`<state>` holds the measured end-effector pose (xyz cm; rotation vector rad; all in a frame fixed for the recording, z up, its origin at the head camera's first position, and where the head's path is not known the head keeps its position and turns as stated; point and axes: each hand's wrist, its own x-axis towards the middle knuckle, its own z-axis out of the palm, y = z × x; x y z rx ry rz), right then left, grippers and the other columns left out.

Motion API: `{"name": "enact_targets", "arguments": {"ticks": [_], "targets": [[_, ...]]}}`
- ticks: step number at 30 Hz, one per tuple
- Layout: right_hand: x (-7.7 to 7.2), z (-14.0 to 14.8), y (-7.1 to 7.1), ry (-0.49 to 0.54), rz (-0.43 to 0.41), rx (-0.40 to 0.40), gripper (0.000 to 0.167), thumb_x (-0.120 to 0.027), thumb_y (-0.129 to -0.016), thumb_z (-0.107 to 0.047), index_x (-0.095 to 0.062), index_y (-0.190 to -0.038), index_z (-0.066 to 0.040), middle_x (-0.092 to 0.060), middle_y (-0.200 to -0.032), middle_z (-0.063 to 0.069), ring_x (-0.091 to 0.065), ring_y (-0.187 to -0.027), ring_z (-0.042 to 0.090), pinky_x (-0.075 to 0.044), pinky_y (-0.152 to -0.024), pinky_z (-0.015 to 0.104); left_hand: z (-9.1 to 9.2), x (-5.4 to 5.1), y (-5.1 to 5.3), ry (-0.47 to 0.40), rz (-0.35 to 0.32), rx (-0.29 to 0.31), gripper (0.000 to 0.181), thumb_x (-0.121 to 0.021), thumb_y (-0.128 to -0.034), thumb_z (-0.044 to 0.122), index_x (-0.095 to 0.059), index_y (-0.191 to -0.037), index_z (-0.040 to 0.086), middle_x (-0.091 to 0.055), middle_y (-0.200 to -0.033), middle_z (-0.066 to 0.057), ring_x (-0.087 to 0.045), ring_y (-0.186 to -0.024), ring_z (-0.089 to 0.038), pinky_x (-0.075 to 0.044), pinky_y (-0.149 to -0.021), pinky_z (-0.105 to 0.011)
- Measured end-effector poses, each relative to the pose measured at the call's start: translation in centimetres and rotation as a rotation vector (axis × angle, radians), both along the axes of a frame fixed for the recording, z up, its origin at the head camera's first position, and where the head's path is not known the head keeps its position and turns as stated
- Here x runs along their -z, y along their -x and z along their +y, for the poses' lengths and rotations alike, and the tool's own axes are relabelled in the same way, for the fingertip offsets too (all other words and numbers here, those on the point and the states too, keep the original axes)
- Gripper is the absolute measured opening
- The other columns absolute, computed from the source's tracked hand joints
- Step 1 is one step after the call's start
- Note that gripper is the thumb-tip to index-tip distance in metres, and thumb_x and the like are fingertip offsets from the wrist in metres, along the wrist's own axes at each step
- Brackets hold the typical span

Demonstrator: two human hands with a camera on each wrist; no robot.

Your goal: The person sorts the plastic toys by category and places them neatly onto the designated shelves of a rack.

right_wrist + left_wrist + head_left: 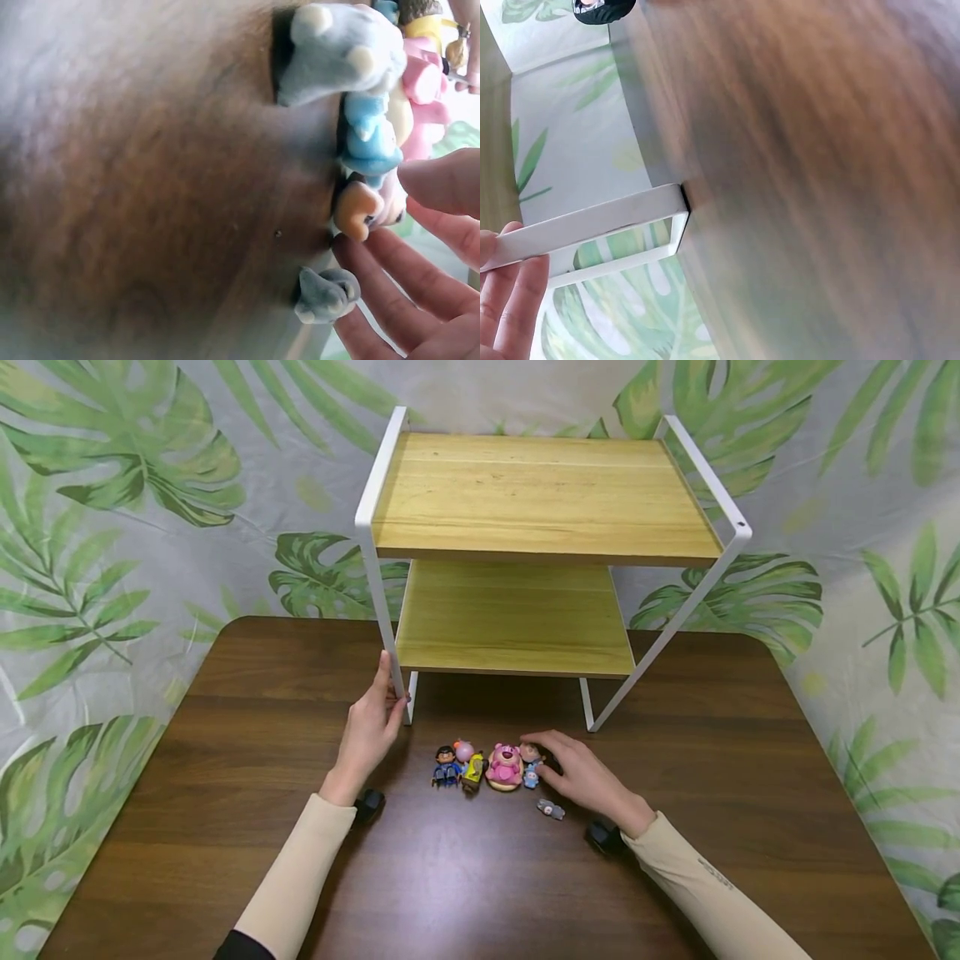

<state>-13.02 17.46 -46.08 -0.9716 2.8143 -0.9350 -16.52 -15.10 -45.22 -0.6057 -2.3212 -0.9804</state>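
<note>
My left hand [367,727] holds the white front-left leg of a two-tier shelf rack [547,502]; the left wrist view shows fingers on both sides of the leg [592,221]. My right hand [581,772] is at the right end of a row of small toy figures. Its thumb and spread fingers lie around a brown-haired figure [530,753], the fingertips close to or touching it. Beside it are a small blue figure [531,775] and a pink bear [505,767]. A grey figure [551,809] lies nearer; another small grey figure [328,295] is by the fingers.
Left of the bear are a yellow-and-brown figure [472,770], a pink round-headed figure [464,750] and a dark-haired figure in blue [446,766]. All lie on a dark wooden table [480,877], in front of the rack. A leaf-patterned cloth [150,468] hangs behind.
</note>
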Motion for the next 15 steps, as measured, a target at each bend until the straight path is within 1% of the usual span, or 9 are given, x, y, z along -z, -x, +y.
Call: {"name": "enact_targets", "arguments": {"ticks": [6,10,12,15], "targets": [[0.33,-0.28,0.25,0.026,0.028,0.009,0.035,-0.067,-0.086,-0.001,-0.062,-0.12,-0.002,-0.062,-0.113,0.009,-0.059,-0.106,0.023,-0.049,-0.09,0.042,0.3,-0.08,0.02,-0.011,0.015,-0.016,0.121,-0.065,-0.0807,-0.017,0.009,-0.148,0.05,-0.06,-0.087,-0.02,-0.065,-0.074,-0.03,-0.056,-0.064,-0.041],[0.43,-0.46,0.4,0.024,0.044,0.026,0.03,-0.068,-0.086,-0.003,-0.064,-0.117,-0.002,-0.06,-0.105,0.006,-0.06,-0.097,0.02,-0.051,-0.084,0.04,0.38,-0.05,0.05,-0.015,0.007,-0.025,0.121,-0.065,-0.0811,-0.016,0.01,-0.147,0.051,-0.06,-0.087,-0.02,-0.065,-0.074,-0.03,-0.056,-0.064,-0.042],[0.42,-0.54,0.4,0.017,0.042,0.038,0.028,-0.069,-0.087,-0.005,-0.065,-0.114,-0.002,-0.059,-0.102,0.005,-0.059,-0.094,0.019,-0.051,-0.082,0.039,0.38,0.0,0.05,-0.012,0.001,-0.029,0.121,-0.065,-0.0812,-0.016,0.01,-0.147,0.051,-0.06,-0.086,-0.019,-0.065,-0.073,-0.03,-0.056,-0.064,-0.042],[0.37,-0.61,0.36,0.021,0.026,0.054,0.025,-0.071,-0.086,-0.006,-0.066,-0.11,-0.003,-0.057,-0.1,0.004,-0.059,-0.093,0.018,-0.051,-0.081,0.038,0.38,0.05,0.01,-0.01,-0.001,-0.033,0.12,-0.065,-0.0815,-0.016,0.01,-0.147,0.051,-0.06,-0.087,-0.019,-0.065,-0.073,-0.03,-0.056,-0.064,-0.042]]}}
